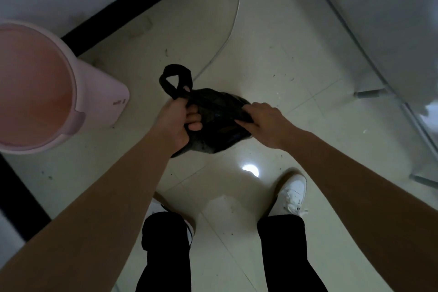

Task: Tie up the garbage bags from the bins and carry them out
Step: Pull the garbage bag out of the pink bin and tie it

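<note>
1. The garbage bag [214,125] is black, thin plastic, small and bunched. It hangs above the floor, gripped at its top by the left hand [180,123] and the right hand [263,121].
2. Its handle loop [176,78] sticks up past the left hand.
3. The pink bin [104,97] stands upright at the left, apart from the bag.

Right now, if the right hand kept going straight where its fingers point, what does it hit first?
The black garbage bag: the right hand pinches it, fingers pointing across it. Beyond the plastic, the left hand gripping the other side is probably next; depth is unclear.
</note>
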Tool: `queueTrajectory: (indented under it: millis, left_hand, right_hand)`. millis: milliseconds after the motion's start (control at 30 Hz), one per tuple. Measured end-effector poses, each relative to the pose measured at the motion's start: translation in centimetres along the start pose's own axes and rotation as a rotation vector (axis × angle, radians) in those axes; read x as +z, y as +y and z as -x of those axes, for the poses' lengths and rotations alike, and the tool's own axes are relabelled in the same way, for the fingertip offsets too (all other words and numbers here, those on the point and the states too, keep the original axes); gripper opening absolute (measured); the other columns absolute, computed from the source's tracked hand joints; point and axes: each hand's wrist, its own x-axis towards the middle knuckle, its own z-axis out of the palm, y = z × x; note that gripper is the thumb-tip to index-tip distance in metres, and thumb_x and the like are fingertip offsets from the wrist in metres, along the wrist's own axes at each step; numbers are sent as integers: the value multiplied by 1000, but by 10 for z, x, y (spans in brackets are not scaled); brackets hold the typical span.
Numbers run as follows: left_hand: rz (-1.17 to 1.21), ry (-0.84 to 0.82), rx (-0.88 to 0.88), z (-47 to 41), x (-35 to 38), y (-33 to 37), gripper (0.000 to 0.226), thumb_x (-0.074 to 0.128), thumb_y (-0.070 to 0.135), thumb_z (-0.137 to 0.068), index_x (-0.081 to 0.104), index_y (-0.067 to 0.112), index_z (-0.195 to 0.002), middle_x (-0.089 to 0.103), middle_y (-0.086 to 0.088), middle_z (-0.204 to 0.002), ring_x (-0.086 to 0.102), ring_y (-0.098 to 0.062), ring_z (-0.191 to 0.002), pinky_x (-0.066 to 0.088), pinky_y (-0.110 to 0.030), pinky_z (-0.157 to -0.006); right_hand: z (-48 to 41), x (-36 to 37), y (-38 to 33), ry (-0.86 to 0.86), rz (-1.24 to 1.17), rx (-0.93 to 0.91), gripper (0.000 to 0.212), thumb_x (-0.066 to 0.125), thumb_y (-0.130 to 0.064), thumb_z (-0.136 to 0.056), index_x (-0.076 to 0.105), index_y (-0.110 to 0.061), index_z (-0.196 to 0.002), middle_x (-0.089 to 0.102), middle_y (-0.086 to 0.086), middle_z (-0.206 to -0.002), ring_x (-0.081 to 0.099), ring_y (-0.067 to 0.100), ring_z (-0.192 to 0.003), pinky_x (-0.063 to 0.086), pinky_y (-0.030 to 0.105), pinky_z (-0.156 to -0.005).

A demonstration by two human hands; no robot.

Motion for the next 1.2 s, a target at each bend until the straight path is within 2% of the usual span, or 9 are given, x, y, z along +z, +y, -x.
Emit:
queueTrajectory:
  millis: [300, 400, 533, 633, 767, 867, 1000, 1100, 1200]
  left_hand:
    - [-309, -204, 111, 2, -28, 21, 33, 49, -16, -91, 49, 13, -75, 41, 2, -59, 40, -10, -57, 40, -20, -57]
    - [-538, -317, 101, 4, -31, 23, 33, 67, -7, -86, 58, 3, -117, 50, 0, -67, 45, -11, -62, 45, -20, -62]
    - [-681, -448, 93, 6, -21, 11, 30, 80, 21, -81, 64, 8, -103, 56, 1, -75, 46, -8, -63, 39, -21, -56]
    - [-512, -379, -6, 2, -16, -1, 38, 65, 38, -94, 50, 16, -122, 36, 5, -63, 31, -8, -51, 31, -22, -47]
    - [-355, -358, -133, 6, -14, -8, 40, 54, 42, -98, 55, 13, -126, 31, 4, -56, 25, -9, -45, 25, -23, -45]
    - [-342, -403, -184, 12, -11, -12, 26, 47, 38, -103, 55, 13, -101, 33, 3, -54, 26, -9, -43, 25, -25, -48]
    - [-370, -444, -175, 14, -13, -13, 23, 45, 34, -103, 56, 14, -97, 34, 1, -57, 26, -11, -46, 25, -28, -52]
    - [-413, -447, -161, 13, -15, -13, 23, 45, 32, -104, 57, 14, -99, 35, 1, -57, 26, -12, -46, 24, -30, -55]
    - [-438, -464, -134, 13, -18, -12, 26, 44, 33, -104, 60, 13, -108, 44, -1, -61, 33, -13, -48, 30, -30, -55]
  right_hand:
    - [5, -2, 14, 119, 43, 43, 14, 44, -18, -99, 45, -10, -87, 48, 2, -71, 48, 24, -65, 40, 36, -61]
    - [-1, -3, 3, 179, 109, -72, 32, 33, -29, -95, 55, -6, -100, 62, 7, -79, 58, 26, -68, 51, 41, -63]
    - [-11, 1, -13, 92, 317, -201, 25, 40, -27, -98, 56, -8, -105, 63, 8, -79, 60, 28, -68, 46, 36, -62]
    - [-14, 7, -20, 22, 412, -170, 27, 41, -34, -103, 52, -9, -100, 63, 10, -81, 61, 31, -70, 44, 37, -63]
    - [-8, -7, -22, -124, 60, 89, 38, 53, -53, -95, 54, -16, -105, 59, 2, -96, 58, 22, -89, 43, 32, -73]
    - [-1, -30, -32, -327, -548, 367, 52, 68, -24, -90, 48, -15, -137, 56, 2, -126, 52, 16, -111, 43, 19, -78]
    - [-10, -49, -37, -41, -1043, 472, 45, 50, -47, -92, 57, -29, -133, 61, -1, -128, 54, 16, -120, 36, 40, -108]
    - [-18, -60, -50, -59, -983, 397, 50, 53, -68, -85, 68, -33, -118, 64, -4, -105, 59, 11, -95, 46, 30, -89]
    - [-25, -62, -60, -24, -835, 298, 31, 67, -45, -90, 73, -19, -107, 69, -8, -89, 61, -5, -70, 45, 11, -63]
